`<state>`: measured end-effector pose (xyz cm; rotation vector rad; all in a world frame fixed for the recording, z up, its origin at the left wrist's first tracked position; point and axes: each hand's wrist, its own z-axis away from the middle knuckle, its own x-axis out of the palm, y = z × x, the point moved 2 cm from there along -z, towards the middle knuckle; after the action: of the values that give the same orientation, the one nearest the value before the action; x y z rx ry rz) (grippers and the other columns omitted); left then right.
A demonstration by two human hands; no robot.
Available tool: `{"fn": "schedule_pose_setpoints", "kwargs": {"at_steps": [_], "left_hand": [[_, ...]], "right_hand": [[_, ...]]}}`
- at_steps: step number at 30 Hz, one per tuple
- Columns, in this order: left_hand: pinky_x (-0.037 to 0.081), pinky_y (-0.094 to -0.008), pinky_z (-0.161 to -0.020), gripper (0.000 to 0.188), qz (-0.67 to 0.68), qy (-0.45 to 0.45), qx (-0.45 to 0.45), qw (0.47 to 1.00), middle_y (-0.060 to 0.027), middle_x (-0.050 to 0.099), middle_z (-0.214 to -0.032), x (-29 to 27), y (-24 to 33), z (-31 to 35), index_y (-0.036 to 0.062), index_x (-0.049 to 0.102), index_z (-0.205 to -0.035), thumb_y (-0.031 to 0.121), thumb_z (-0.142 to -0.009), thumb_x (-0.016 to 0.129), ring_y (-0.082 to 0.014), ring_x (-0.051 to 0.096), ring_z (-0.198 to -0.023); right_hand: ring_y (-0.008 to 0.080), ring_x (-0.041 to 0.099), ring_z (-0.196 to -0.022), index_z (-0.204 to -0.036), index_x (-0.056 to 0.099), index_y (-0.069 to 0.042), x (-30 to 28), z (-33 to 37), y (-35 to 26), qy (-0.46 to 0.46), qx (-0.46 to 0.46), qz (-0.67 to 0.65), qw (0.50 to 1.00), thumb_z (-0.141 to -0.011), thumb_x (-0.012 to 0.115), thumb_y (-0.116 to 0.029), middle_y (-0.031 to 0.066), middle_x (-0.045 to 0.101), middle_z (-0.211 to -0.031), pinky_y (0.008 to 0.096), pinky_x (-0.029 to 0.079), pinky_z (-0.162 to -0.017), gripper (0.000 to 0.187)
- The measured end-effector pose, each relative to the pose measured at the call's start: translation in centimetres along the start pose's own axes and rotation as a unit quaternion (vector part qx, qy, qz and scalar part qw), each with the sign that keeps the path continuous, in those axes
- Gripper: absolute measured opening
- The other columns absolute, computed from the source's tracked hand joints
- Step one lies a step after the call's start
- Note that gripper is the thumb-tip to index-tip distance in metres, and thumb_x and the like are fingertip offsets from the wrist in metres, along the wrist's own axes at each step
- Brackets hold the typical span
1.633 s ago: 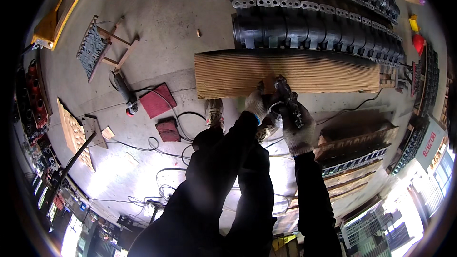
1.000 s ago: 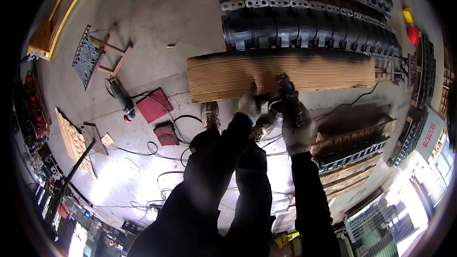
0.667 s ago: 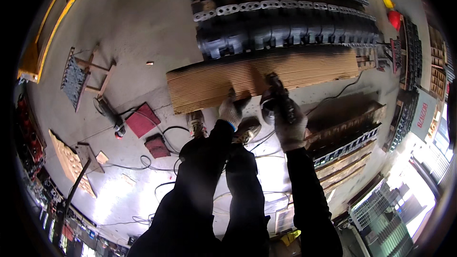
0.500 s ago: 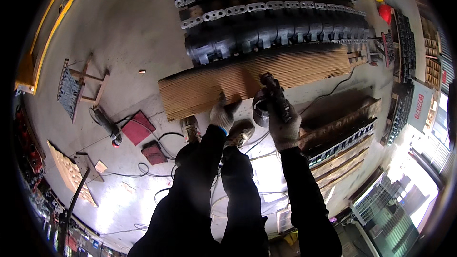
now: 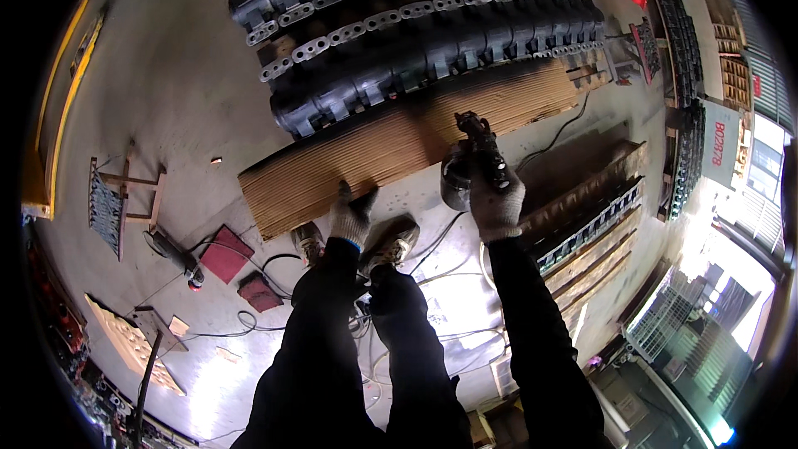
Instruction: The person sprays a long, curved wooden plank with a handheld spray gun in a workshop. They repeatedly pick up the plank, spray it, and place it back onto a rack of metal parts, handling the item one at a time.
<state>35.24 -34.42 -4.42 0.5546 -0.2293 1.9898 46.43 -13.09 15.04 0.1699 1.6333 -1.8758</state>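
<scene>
A long corrugated cardboard sheet (image 5: 332, 169), blackened along its far edge, lies in front of a row of black rollers (image 5: 416, 56). My gloved left hand (image 5: 349, 218) grips its near edge, thumb on top; the fingers beneath are hidden. My gloved right hand (image 5: 497, 204) is closed round a dark, paint-smeared spray gun (image 5: 482, 150) with a round cup (image 5: 455, 179) on its left side. The gun is over the cardboard's near edge, its front toward the rollers. Whether it is spraying I cannot tell.
Silver link chains (image 5: 416, 10) run along the rollers. Right of me stands a wooden pallet (image 5: 594, 249) with metal parts. On the left floor lie an angle grinder (image 5: 176, 258), dark red pads (image 5: 226, 254) and loose cables (image 5: 249, 320); a small metal stand (image 5: 125, 199) stands beyond them.
The whole view has turned and shifted, with floor things now further left. My right hand and the spray gun have moved rightward along the cardboard. My left hand keeps its hold.
</scene>
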Motion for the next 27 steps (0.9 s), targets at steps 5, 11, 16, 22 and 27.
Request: {"fn": "schedule_pose_setpoints", "kwargs": {"at_steps": [5,11,16,22,27], "left_hand": [[0.039,-0.0533,-0.113,0.058,0.049,-0.004,-0.024,0.998,-0.0198,0.045,-0.14,-0.4,-0.1,-0.9,0.0007,0.041,-0.14,0.031,-0.096,0.063,-0.0378,0.041,-0.133],[0.037,-0.053,-0.114,0.063,0.035,-0.03,-0.009,0.999,-0.0197,0.044,-0.142,-1.0,0.2,-1.1,0.0001,0.039,-0.14,0.031,-0.093,0.066,-0.0384,0.04,-0.133],[0.037,-0.0539,-0.113,0.062,0.004,-0.017,-0.02,1.0,-0.0202,0.045,-0.14,-0.5,0.6,0.0,-0.0018,0.039,-0.139,0.029,-0.093,0.066,-0.0367,0.041,-0.133],[0.042,-0.0489,-0.109,0.062,-0.046,-0.031,0.0,0.998,-0.0166,0.049,-0.135,-1.4,3.9,5.0,0.0021,0.045,-0.137,0.03,-0.089,0.073,-0.0337,0.046,-0.126],[0.044,-0.0461,-0.106,0.059,-0.114,-0.042,0.011,0.993,-0.0143,0.053,-0.129,-2.3,9.6,12.2,0.0046,0.048,-0.134,0.036,-0.09,0.071,-0.0297,0.051,-0.118]], "right_hand": [[0.0068,0.061,-0.086,-0.106,0.069,0.004,-1.8,-2.3,2.9,0.068,0.042,-0.002,0.997,-0.091,0.07,-0.011,0.0024,0.071,-0.093,0.027,0.05,-0.073,0.021],[0.0063,0.06,-0.079,-0.102,0.071,0.004,-4.1,-5.5,1.2,0.125,0.058,0.059,0.989,-0.092,0.068,-0.015,0.002,0.072,-0.086,0.0283,0.05,-0.07,0.022],[0.0077,0.063,-0.078,-0.104,0.07,0.002,-6.0,-5.5,3.2,0.046,0.02,0.124,0.991,-0.091,0.069,-0.019,0.0045,0.073,-0.087,0.0284,0.051,-0.068,0.024],[0.0045,0.056,-0.068,-0.111,0.069,-0.002,-8.0,2.0,-0.2,0.125,0.13,-0.094,0.979,-0.093,0.069,-0.016,-0.0022,0.065,-0.08,0.0237,0.046,-0.058,0.023],[0.004,0.053,-0.06,-0.113,0.069,-0.005,-12.0,10.3,-2.9,0.175,0.184,-0.051,0.966,-0.092,0.068,-0.016,-0.0033,0.062,-0.074,0.0226,0.043,-0.052,0.024]]}}
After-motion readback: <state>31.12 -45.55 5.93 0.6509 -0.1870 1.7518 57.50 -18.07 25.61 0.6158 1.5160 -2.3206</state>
